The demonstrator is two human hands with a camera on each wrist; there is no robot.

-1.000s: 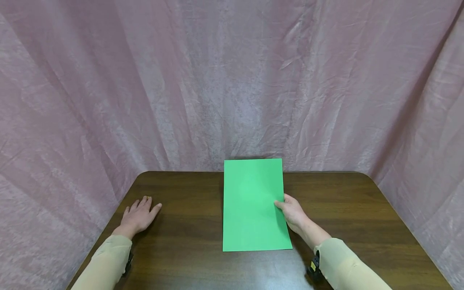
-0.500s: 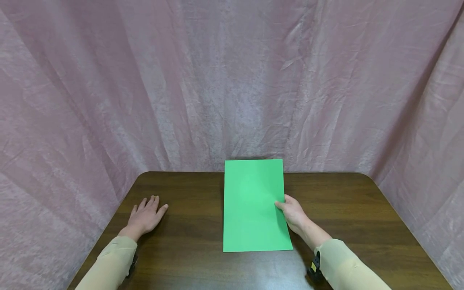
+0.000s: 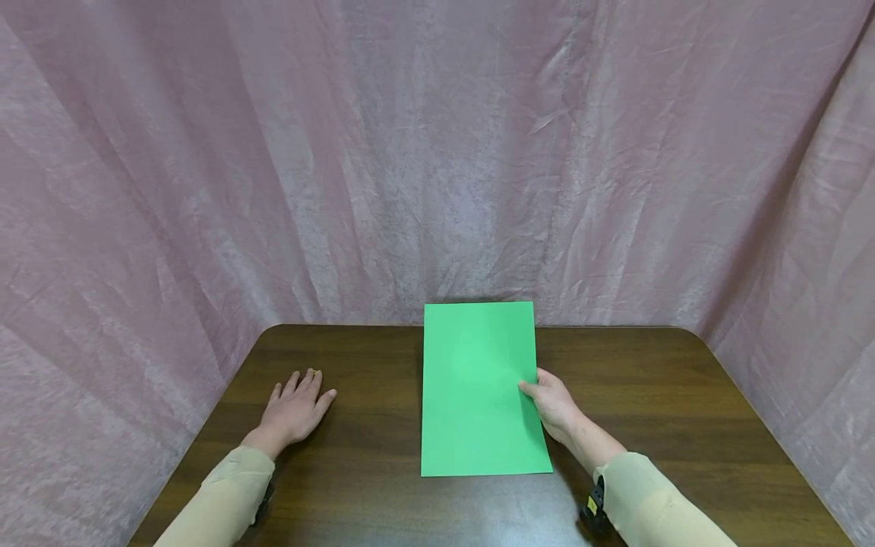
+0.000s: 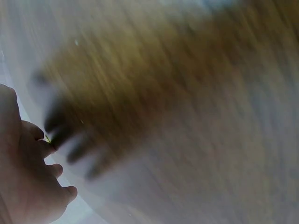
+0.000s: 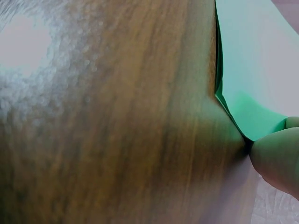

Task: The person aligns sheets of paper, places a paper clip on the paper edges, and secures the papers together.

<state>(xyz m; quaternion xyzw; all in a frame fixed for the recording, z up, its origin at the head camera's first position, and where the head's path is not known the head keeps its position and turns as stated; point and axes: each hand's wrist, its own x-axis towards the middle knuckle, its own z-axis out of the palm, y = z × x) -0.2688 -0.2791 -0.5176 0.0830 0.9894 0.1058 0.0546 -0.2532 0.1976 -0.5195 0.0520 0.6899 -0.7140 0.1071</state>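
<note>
A green sheet of paper [image 3: 478, 395] stands out at the middle of the table, its far edge reaching past the table's back edge. My right hand [image 3: 557, 403] pinches its right side, thumb on top and the other fingers mostly hidden beneath. In the right wrist view the green paper [image 5: 252, 60] bends up off the wood near the thumb [image 5: 275, 161], and a darker green layer shows at its edge. Over the left part of the table, my left hand [image 3: 294, 414] hovers palm down with spread fingers, holding nothing. Its shadow falls on the wood in the left wrist view.
The brown wooden table [image 3: 369, 501] has rounded back corners. A pink velvet curtain [image 3: 437, 152] hangs behind it and along both sides. A dark wrist device [image 3: 595, 501] sits under the right sleeve, and light glares off the near tabletop.
My left hand has moved to the right over the table, closer to the green paper, fingers still spread. The right hand and the paper have hardly moved.
</note>
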